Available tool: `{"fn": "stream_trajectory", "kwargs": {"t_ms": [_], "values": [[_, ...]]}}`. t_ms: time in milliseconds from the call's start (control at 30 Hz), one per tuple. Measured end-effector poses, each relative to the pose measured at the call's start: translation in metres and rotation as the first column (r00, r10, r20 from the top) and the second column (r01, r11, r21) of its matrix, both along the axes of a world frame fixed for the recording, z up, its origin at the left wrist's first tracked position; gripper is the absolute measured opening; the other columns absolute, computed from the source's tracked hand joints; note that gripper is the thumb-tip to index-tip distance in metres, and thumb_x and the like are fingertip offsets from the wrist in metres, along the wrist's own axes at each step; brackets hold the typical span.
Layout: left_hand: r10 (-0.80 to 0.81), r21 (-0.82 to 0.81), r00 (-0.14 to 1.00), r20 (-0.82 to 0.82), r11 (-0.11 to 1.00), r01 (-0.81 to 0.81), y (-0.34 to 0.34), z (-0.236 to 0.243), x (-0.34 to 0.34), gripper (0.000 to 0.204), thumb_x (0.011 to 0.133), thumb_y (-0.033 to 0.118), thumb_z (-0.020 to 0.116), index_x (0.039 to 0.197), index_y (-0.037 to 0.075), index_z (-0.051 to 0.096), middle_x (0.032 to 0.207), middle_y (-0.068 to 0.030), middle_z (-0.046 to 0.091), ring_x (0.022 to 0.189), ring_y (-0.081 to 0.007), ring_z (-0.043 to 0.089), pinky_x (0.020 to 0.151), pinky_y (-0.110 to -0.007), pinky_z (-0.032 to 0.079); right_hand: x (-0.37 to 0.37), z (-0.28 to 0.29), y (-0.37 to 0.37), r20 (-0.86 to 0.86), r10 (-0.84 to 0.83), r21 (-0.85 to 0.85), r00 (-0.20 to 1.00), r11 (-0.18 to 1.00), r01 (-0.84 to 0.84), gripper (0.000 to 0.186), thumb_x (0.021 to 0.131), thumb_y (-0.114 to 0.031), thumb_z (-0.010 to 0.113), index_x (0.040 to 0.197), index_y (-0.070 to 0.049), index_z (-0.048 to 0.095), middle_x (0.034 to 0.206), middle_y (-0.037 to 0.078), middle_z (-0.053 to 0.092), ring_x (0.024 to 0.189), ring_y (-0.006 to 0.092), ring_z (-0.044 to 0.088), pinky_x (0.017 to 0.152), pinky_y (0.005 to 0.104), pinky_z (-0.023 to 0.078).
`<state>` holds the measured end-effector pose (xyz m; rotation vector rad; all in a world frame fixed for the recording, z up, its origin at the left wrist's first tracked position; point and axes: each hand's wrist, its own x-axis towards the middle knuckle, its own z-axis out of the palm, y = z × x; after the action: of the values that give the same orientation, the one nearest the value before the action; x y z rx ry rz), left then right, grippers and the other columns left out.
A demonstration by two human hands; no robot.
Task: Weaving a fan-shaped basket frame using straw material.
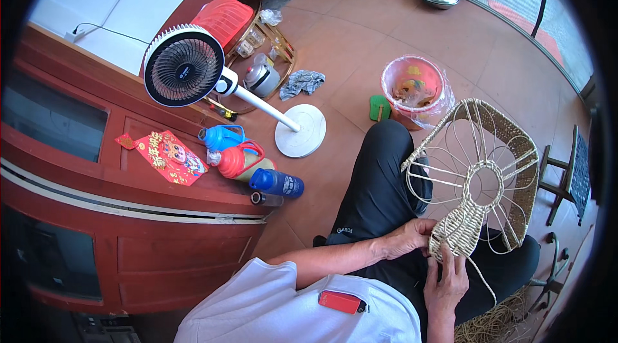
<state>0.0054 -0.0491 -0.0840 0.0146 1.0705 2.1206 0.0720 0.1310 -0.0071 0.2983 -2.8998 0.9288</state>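
Note:
A half-woven basket (521, 156) of straw-coloured cord on a wire frame rests across my lap, tilted, with its side wall woven and the flower-shaped wire pattern partly bare. My left hand (412, 238) is closed on the left edge of the tightly woven petal (456, 232) below the central ring. Against that petal's lower edge, the fingers of my right hand (445, 284) are bent and pressed together. A loose cord end (483, 282) trails down from the weave beside my right hand. My fingertips are partly hidden by the petal.
A pile of loose cord (499, 320) lies on the floor at lower right. Beyond my knee stands a red lined bin (415, 82). A white standing fan (300, 130), bottles (277, 182) and thermos jugs (241, 161) are at left; a small stool (571, 172) is at right.

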Motion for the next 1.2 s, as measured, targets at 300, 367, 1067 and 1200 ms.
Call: {"fn": "stream_trajectory", "kwargs": {"t_ms": [300, 367, 1067, 1200], "values": [[0.105, -0.083, 0.992, -0.073, 0.990, -0.111, -0.003, -0.007, 0.002, 0.029, 0.095, 0.004, 0.072, 0.124, 0.001, 0.075, 0.118, -0.0051, 0.077, 0.110, -0.0142, 0.069, 0.100, -0.031, 0.055, -0.017, 0.011, -0.002, 0.055, 0.039, 0.199, 0.998, 0.979, -0.050, 0.035, 0.092, -0.029, 0.081, 0.120, -0.010, 0.073, 0.089, 0.010, 0.064, 0.079, 0.0293, 0.068, 0.068, 0.0417, 0.053], [0.072, -0.090, 0.997, -0.022, 0.993, -0.074, -0.001, -0.008, 0.005, 0.026, 0.097, 0.007, 0.073, 0.123, 0.002, 0.076, 0.117, -0.0037, 0.077, 0.108, -0.0118, 0.069, 0.098, -0.030, 0.055, -0.015, 0.005, 0.001, 0.013, 0.024, 0.150, 1.000, 0.988, -0.025, 0.034, 0.091, -0.025, 0.082, 0.119, -0.009, 0.073, 0.087, 0.009, 0.063, 0.078, 0.0285, 0.067, 0.067, 0.0407, 0.053], [0.070, -0.140, 0.997, 0.017, 0.988, -0.067, -0.002, -0.008, 0.008, 0.031, 0.097, 0.001, 0.073, 0.128, 0.005, 0.074, 0.123, -0.0029, 0.076, 0.114, -0.0118, 0.069, 0.103, -0.030, 0.055, -0.014, 0.006, -0.007, 0.003, -0.012, 0.039, 1.000, 0.999, 0.012, 0.032, 0.089, -0.014, 0.083, 0.117, -0.005, 0.069, 0.090, 0.010, 0.061, 0.080, 0.0291, 0.067, 0.070, 0.0401, 0.054], [0.087, -0.128, 0.996, -0.022, 0.988, -0.089, -0.001, -0.011, 0.008, 0.031, 0.096, 0.002, 0.075, 0.127, 0.005, 0.074, 0.123, -0.0031, 0.076, 0.114, -0.0126, 0.070, 0.103, -0.030, 0.055, -0.015, 0.002, -0.008, -0.004, -0.017, -0.026, 1.000, 1.000, 0.017, 0.029, 0.088, -0.014, 0.084, 0.114, -0.006, 0.071, 0.096, 0.011, 0.067, 0.085, 0.0321, 0.070, 0.072, 0.0411, 0.057]]}}
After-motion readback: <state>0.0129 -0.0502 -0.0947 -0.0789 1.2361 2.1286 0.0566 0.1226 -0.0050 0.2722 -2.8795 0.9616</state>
